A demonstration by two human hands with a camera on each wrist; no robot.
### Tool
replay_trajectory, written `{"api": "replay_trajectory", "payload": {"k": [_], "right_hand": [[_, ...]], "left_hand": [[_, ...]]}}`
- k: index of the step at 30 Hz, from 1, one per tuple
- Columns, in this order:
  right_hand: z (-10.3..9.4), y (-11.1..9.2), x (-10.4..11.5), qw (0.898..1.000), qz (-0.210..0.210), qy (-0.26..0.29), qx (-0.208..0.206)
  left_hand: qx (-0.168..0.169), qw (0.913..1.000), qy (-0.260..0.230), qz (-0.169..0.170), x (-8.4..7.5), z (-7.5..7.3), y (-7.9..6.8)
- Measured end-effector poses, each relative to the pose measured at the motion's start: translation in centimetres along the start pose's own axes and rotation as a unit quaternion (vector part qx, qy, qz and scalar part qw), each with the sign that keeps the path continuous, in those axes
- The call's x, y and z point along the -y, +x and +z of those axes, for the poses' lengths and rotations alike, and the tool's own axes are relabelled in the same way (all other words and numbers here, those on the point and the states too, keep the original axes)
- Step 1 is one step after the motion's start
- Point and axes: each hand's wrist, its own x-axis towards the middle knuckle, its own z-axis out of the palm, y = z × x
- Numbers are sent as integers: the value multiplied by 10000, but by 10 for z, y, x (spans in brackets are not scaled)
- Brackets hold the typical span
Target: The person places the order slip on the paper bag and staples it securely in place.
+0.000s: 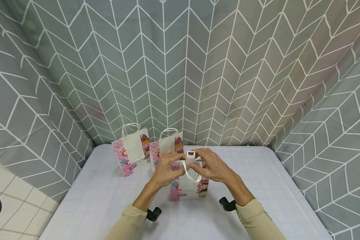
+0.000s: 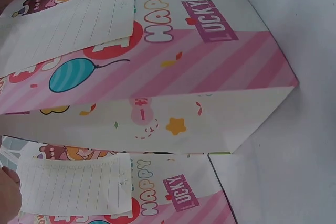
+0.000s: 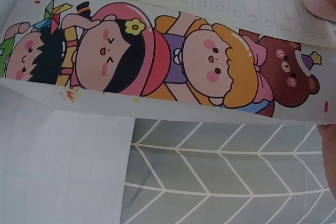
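A pink and white paper gift bag (image 1: 202, 189) with cartoon figures stands at the table's middle, its white handles (image 1: 195, 180) hanging over the front. A lined white paper sheet (image 2: 79, 27) lies flat against its printed face. My right hand (image 1: 211, 166) pinches a small pink stapler (image 1: 190, 159) at the bag's top edge; its dark end slot faces up. My left hand (image 1: 167, 169) pinches the top edge at the left, beside the stapler. In the right wrist view the pink stapler (image 3: 321, 2) touches the sheet (image 3: 231, 1). The wrist views hide most of both hands.
Two similar gift bags, one at the back left (image 1: 120, 150) and one just behind my left hand (image 1: 155, 151), stand upright with sheets on their fronts. A patterned grey curtain (image 1: 192, 83) hangs behind the white table (image 1: 252, 186). Black wrist cameras (image 1: 227, 204) sit under both forearms.
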Motion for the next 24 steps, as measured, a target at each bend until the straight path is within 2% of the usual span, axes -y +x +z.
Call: {"api": "replay_trajectory", "payload": {"k": [8,12,16,24], "right_hand": [[0,0,1,9995,296,121,13],[-1,-2,2,9971,593,478,-50],[-5,-3,2,9929,731,887,-293],[-14,-5,-1,9908,668,865,-793]], "left_hand": [[81,9997,20,-208,-1,-2,-1],[186,9990,-41,-394,-2,-3,-2],[243,9989,-93,-395,-3,-5,-2],[135,9990,-186,-378,-1,-9,-4]]}}
